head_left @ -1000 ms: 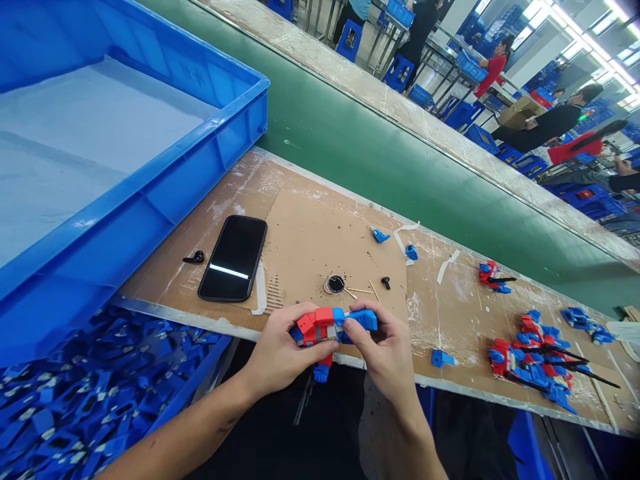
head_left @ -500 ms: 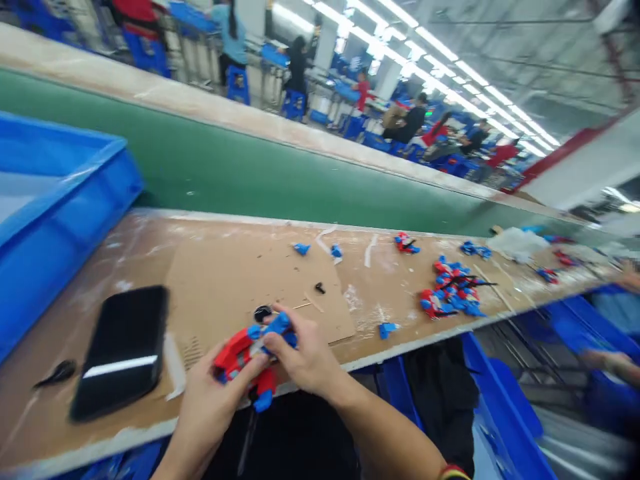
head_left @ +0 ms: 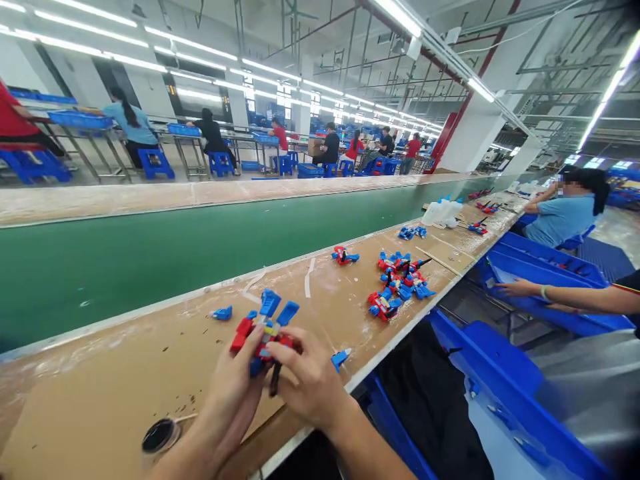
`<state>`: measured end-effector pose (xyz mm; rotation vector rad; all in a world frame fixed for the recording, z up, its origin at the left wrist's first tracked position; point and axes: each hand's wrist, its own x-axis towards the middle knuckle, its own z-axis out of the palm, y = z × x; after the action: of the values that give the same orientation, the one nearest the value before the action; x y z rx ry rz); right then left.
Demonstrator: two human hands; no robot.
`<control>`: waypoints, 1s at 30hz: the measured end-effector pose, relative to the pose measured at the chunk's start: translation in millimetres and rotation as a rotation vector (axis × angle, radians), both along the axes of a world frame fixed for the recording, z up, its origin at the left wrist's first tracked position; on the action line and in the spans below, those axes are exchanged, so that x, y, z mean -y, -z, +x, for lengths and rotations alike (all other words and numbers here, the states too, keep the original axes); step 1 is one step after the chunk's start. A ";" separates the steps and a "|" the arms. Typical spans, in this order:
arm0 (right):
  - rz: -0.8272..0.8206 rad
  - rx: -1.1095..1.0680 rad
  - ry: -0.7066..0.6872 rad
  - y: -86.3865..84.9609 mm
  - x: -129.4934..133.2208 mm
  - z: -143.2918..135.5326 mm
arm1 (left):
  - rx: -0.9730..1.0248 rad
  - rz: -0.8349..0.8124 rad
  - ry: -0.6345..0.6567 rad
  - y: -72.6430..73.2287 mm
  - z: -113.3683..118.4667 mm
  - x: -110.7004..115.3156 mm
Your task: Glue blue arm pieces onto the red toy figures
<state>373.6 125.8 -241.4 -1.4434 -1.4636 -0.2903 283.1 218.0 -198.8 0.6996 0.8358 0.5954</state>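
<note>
Both hands hold a red and blue toy robot [head_left: 270, 303] above the near edge of the bench. Its blue legs point up and away from me, and a dark piece sticks out below. My left hand [head_left: 235, 380] is closed around its left side. With thumb and fingers, my right hand [head_left: 310, 373] grips the right side. A loose blue part [head_left: 223, 313] lies just beyond my left hand, and another blue part [head_left: 340, 360] is right of my right hand. An open pot of dark paint [head_left: 160, 435] with a thin stick sits at lower left.
To the right lies a pile of red and blue toys [head_left: 400, 277]; one toy [head_left: 344, 255] is apart. White bottles [head_left: 443, 212] stand farther along. A green conveyor belt [head_left: 150, 253] runs behind the bench. Blue bins [head_left: 500, 413] and a co-worker's hand [head_left: 520, 288] are at right.
My view has swung right and up; the phone and left blue bin have left it. The toy robot is turned, its blue legs now upward. My hands have shifted their hold on it.
</note>
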 end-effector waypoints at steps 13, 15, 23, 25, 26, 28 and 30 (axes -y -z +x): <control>-0.326 -0.363 0.490 81.5 41.0 152.9 | -0.717 1.327 0.676 39.1 315.2 -134.9; -0.303 -0.330 0.678 93.0 38.3 143.0 | -0.795 1.317 0.754 51.0 360.2 -127.3; 0.126 0.102 0.746 156.9 59.8 81.2 | -0.766 1.424 0.925 70.6 384.9 -105.4; -0.116 0.201 0.505 147.0 67.7 84.1 | -0.742 1.472 0.877 49.6 364.2 -110.7; -0.278 0.209 0.386 137.3 72.1 87.7 | -0.732 1.492 0.848 34.1 348.3 -114.2; -0.530 0.169 0.200 113.8 80.1 96.7 | -0.682 1.529 0.782 -4.8 301.9 -123.0; -0.640 0.147 0.082 92.2 82.6 105.7 | -0.606 1.551 0.708 -48.6 232.5 -132.7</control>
<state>479.3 43.2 -333.6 -2.0266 -1.7063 0.0358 515.6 350.7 -150.2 2.5527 0.4523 0.2689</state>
